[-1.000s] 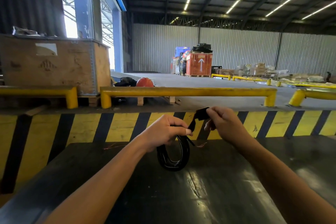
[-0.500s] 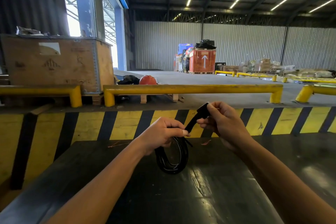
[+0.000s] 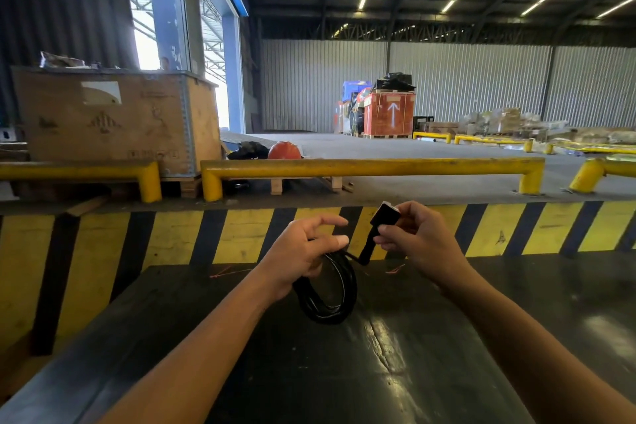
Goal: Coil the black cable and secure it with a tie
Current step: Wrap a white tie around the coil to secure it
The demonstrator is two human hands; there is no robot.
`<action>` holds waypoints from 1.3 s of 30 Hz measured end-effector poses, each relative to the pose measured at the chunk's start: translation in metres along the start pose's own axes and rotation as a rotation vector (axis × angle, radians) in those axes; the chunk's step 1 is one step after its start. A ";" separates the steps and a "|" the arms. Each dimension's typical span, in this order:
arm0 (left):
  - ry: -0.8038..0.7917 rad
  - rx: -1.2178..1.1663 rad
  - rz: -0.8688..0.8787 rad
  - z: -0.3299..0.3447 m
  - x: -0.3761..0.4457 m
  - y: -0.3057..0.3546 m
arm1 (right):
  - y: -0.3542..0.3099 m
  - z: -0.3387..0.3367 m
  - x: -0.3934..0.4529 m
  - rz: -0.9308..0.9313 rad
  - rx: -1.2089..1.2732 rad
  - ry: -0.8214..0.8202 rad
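Note:
A black cable (image 3: 330,299) hangs as a round coil of several loops just above the dark table. My left hand (image 3: 303,251) grips the top of the coil, with its index finger and thumb lifted apart. My right hand (image 3: 416,237) pinches the black plug (image 3: 380,220) at the cable's free end, held up and to the right of the coil. A short stretch of cable runs from the plug down to the coil. I see no tie in view.
The dark glossy table (image 3: 413,354) fills the foreground. Behind it runs a yellow-and-black striped wall (image 3: 206,237), then yellow guard rails (image 3: 371,167). A wooden crate (image 3: 113,117) stands back left and an orange crate (image 3: 389,113) far across the floor.
My right hand has turned the plug more upright and moved closer to my left hand. My left index finger and thumb have lifted off the coil's top.

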State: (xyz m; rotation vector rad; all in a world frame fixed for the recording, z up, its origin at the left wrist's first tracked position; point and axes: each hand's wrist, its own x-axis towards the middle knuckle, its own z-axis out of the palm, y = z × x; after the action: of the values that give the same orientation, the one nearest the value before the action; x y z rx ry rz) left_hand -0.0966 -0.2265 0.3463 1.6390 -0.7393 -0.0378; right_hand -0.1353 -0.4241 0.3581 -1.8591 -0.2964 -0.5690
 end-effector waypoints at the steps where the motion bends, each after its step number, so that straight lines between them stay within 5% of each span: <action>1: 0.019 -0.064 0.011 -0.001 0.000 0.001 | 0.003 0.002 -0.001 -0.016 -0.058 0.000; 12: -0.002 -0.018 0.010 0.003 0.004 -0.003 | -0.009 0.017 -0.008 -0.022 -0.135 -0.289; 22: 0.037 0.001 -0.070 0.006 0.008 -0.007 | -0.008 0.023 -0.011 0.123 -0.091 -0.205; 27: 0.120 -0.034 -0.099 0.003 0.011 -0.004 | -0.012 0.020 -0.020 -0.179 -0.353 -0.019; 31: 0.168 -0.019 -0.155 0.004 0.016 0.000 | -0.021 0.033 -0.038 -0.371 -0.746 -0.176; 39: 0.251 -0.015 -0.277 0.004 0.018 -0.002 | -0.015 0.048 -0.043 -0.326 -0.892 -0.192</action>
State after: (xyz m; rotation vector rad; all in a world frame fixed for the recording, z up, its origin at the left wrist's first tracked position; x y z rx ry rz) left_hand -0.0828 -0.2393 0.3501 1.6845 -0.3179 -0.0346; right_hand -0.1673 -0.3712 0.3350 -2.7621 -0.5374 -0.8296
